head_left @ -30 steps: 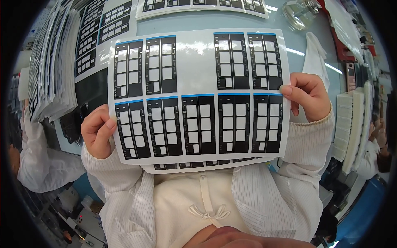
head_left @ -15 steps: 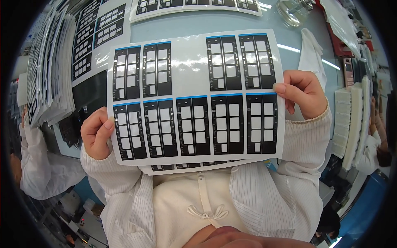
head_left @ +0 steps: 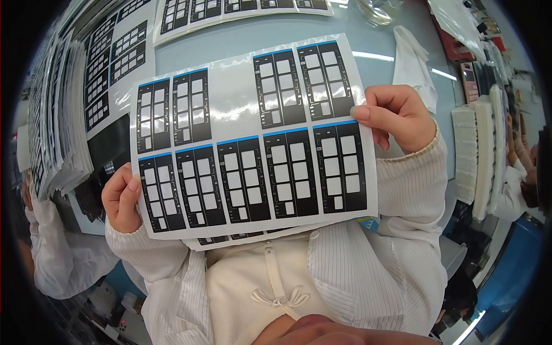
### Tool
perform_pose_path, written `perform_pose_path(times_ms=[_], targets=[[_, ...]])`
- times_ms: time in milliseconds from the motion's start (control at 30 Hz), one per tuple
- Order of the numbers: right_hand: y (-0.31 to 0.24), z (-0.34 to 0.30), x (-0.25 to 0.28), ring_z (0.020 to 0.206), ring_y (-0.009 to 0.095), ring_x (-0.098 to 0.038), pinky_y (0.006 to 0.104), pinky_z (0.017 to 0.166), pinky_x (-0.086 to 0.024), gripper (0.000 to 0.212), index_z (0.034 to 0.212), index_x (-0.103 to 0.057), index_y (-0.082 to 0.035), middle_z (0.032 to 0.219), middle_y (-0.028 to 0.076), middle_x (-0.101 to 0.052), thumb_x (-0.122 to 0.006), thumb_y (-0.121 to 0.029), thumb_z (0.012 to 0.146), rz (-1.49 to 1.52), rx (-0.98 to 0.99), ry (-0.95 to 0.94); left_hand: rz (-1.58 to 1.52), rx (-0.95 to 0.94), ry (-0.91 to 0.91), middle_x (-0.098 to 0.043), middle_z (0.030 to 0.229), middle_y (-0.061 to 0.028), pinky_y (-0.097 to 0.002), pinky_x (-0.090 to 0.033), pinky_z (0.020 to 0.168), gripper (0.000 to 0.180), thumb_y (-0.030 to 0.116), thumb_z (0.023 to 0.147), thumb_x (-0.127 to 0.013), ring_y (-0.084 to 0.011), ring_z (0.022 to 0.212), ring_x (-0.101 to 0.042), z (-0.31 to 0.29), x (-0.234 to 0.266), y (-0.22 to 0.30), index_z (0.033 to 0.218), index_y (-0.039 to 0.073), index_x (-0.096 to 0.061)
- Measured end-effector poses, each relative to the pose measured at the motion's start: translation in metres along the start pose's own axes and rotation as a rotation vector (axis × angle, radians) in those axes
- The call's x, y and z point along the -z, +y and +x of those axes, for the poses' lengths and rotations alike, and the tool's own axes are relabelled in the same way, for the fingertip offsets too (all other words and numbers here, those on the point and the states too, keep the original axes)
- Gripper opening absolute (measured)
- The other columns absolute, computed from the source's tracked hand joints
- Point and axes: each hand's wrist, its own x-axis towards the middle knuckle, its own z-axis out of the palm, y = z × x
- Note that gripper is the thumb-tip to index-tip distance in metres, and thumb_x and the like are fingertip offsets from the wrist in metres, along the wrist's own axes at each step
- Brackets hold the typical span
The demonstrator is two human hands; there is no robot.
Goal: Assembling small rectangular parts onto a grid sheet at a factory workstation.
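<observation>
A white glossy sheet of black panel stickers (head_left: 234, 109) is stretched between my two hands above the table. Each sticker has a blue top edge and several pale windows; one place in the upper row is bare. My left hand (head_left: 123, 198) pinches the sheet's left edge, thumb on top. At the right edge, my right hand (head_left: 400, 119) grips it between thumb and bent fingers. Beneath the lower edge, more printed sheets (head_left: 201, 244) peek out near my lap, mostly hidden.
Tall stacks of sheets (head_left: 60, 109) stand at the left, beside a printed sheet (head_left: 127, 54). Another pile (head_left: 241, 18) lies at the back. A white cloth (head_left: 413, 66), a glass vessel (head_left: 380, 8) and white slabs (head_left: 474, 155) are on the right. A person's white sleeve (head_left: 72, 247) shows at far left.
The sheet and both hands have shifted left in view, and the sheet tilts more, its right side higher. The surroundings have also slid left and up. Both hands keep their grip.
</observation>
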Motion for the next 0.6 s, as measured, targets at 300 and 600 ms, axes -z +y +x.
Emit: perform_pose_path(times_ms=[300,600], targets=[[0.0014,0.0011,0.0005,0.039,0.005,-0.046,0.0183,0.037,-0.035,0.027,0.063,-0.054,-0.006,0.051,-0.001,-0.051,-0.065,-0.021,0.082,-0.002,-0.006,0.002,-0.047,0.037,-0.004,-0.048,0.071,-0.0024,-0.02,-0.032,0.061,0.02,0.009,0.086,-0.047,-0.0069,0.062,-0.039,0.0005,-0.0005,0.0028,0.067,0.003,-0.042],[-0.0024,0.004,-0.0003,0.041,0.004,-0.045,0.0174,0.04,-0.034,0.028,0.064,-0.057,-0.006,0.052,-0.001,-0.053,-0.065,-0.024,0.084,-0.005,-0.009,-0.012,-0.002,0.032,0.025,-0.05,0.071,-0.0028,-0.0206,-0.033,0.06,0.019,0.009,0.085,-0.047,-0.007,0.061,-0.041,-0.0014,0.0002,0.0073,0.067,0.002,-0.044]])
